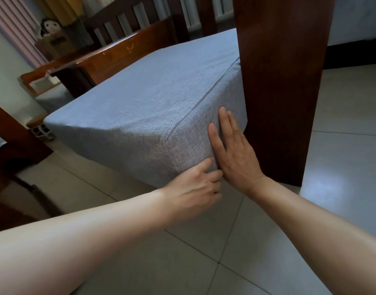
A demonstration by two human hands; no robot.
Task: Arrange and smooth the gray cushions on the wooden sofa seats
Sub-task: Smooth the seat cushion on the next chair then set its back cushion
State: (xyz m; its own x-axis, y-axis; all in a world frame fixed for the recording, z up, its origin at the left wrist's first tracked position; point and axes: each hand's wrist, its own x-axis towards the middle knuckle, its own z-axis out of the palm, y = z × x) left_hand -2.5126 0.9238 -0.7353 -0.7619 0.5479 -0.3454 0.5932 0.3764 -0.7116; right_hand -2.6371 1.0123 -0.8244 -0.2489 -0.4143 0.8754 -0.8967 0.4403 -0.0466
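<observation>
The right hand [231,150] is lying flat, fingers straight, pressing the cushion's [144,88] near side. The left hand [195,186] is curling its fingers under the bottom corner, gripping it. The cushion is stretching away from both hands, beside the wooden post [282,81].

A home living room: a dark wooden sofa frame [280,81] at one o'clock holds a gray cushion [144,99], a slatted wooden backrest [127,18] stands at eleven o'clock, a doll [49,27] sits by pink curtains [14,24] at ten o'clock, and pale floor tiles [342,145] spread from three to six o'clock.
</observation>
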